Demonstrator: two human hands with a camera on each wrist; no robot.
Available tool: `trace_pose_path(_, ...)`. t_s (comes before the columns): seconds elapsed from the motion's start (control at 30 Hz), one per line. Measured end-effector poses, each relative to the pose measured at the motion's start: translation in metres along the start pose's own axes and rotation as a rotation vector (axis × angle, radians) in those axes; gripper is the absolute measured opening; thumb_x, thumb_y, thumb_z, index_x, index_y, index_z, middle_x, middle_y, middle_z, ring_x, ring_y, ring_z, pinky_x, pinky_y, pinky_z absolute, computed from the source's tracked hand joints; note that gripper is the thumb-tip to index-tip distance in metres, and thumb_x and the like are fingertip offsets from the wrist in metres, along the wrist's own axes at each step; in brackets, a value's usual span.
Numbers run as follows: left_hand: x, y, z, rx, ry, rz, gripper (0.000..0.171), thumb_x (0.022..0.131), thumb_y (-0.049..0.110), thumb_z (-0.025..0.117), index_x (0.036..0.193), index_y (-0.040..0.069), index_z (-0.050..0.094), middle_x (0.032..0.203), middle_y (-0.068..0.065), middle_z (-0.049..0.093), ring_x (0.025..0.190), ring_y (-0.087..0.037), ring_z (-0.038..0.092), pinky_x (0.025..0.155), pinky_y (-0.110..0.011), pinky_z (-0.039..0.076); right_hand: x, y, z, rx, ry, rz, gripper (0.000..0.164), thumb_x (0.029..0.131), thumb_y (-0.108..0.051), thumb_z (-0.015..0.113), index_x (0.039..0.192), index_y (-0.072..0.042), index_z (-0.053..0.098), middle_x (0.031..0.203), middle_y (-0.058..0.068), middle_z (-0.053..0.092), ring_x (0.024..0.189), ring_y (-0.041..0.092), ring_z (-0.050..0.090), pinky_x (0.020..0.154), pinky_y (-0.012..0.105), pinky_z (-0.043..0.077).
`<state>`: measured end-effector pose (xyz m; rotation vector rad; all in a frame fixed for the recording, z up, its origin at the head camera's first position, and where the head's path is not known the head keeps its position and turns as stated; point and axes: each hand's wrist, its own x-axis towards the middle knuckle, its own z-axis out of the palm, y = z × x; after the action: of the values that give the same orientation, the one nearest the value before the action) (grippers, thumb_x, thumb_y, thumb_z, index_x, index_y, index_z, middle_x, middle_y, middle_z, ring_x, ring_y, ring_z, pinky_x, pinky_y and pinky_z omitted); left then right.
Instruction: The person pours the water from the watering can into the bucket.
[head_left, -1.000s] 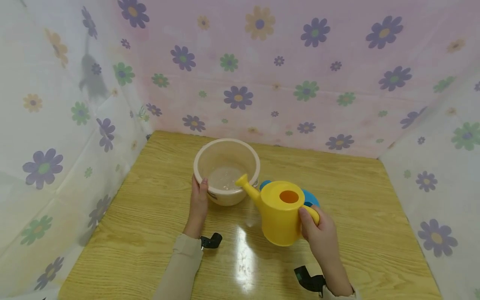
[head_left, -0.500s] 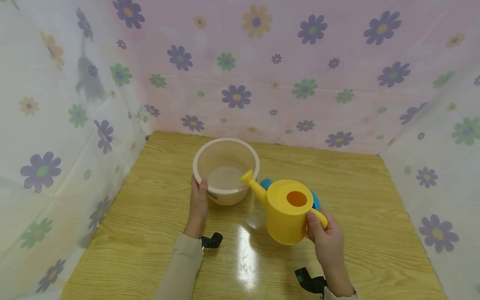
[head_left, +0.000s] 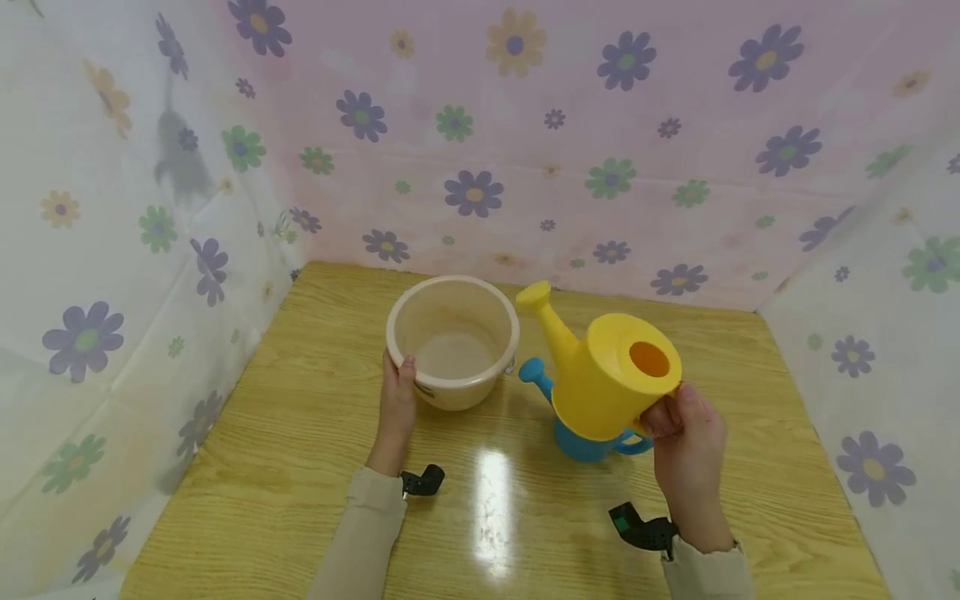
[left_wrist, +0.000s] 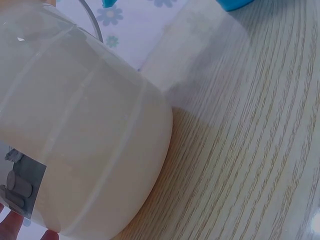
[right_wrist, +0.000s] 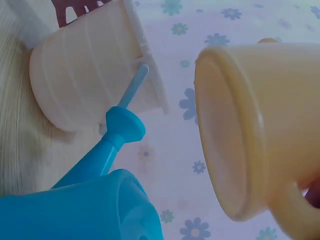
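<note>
A cream bucket [head_left: 459, 397] stands upright on the table. My left hand [head_left: 396, 408] holds its near left side, thumb over the rim and the other fingers against the outside wall. The bucket's ribbed wall [left_wrist: 100, 130] fills much of the left wrist view. My right hand [head_left: 688, 442] grips the handle of a yellow watering can [head_left: 600, 387], raised right of the bucket with its spout pointing up and left. A blue watering can [head_left: 583, 443] stands below and behind it, partly hidden. In the right wrist view the yellow can's base [right_wrist: 225, 135] is beside the blue can [right_wrist: 65, 215].
The wooden table [head_left: 300, 467] meets a flowered pink cloth [head_left: 555, 158] at the back. White flowered cloths hang at the left [head_left: 127, 275] and right [head_left: 892, 383]. The bucket's wire handle [right_wrist: 135, 85] hangs near the blue spout.
The yellow watering can has moved right and up, away from the bucket, with its spout tipped upward. More of the blue can shows. Bright ripples in the bucket have gone. The left hand stays put.
</note>
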<state>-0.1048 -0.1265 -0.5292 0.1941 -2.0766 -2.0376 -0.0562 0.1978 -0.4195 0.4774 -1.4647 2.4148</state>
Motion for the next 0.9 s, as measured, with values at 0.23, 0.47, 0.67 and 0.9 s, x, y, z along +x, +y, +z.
trace_pose_path(0.23,-0.001,0.0,0.003,-0.001,-0.013,-0.029,0.058,0.095,0.04,0.037,0.147,0.028,0.014,0.151,-0.004,0.022,0.137,-0.024,0.025,0.112,-0.042,0.016,-0.004,0.002,0.009,-0.239,0.168,0.224,0.038,0.097,-0.011,0.041,0.06,-0.005,0.034,0.057,0.006,0.034,0.054,0.02,0.035,0.051,0.029,0.032)
trace_pose_path(0.47,0.0,0.0,0.005,-0.009,-0.009,0.006,0.057,0.096,0.037,0.036,0.147,0.027,0.014,0.151,-0.004,0.022,0.136,-0.023,0.025,0.111,-0.042,0.017,-0.022,0.003,0.013,-0.383,0.17,0.275,0.038,0.096,-0.013,0.045,0.061,-0.002,0.038,0.054,0.006,0.036,0.049,0.02,0.036,0.045,0.03,0.034)
trace_pose_path(0.67,0.0,0.0,0.004,0.008,-0.001,-0.001,0.059,0.095,0.042,0.037,0.147,0.028,0.014,0.15,-0.004,0.023,0.136,-0.022,0.026,0.111,-0.043,0.018,-0.031,-0.005,0.012,-0.507,0.107,0.294,0.038,0.097,-0.013,0.045,0.061,-0.002,0.037,0.051,0.005,0.036,0.044,0.019,0.034,0.04,0.03,0.031)
trace_pose_path(0.9,0.0,0.001,0.0,0.028,0.009,0.002,0.059,0.094,0.042,0.037,0.147,0.025,0.015,0.149,-0.009,0.026,0.135,-0.026,0.027,0.11,-0.044,0.019,-0.038,-0.009,0.016,-0.692,0.067,0.371,0.03,0.094,-0.014,0.051,0.067,-0.002,0.046,0.053,0.004,0.039,0.043,0.017,0.036,0.037,0.028,0.031)
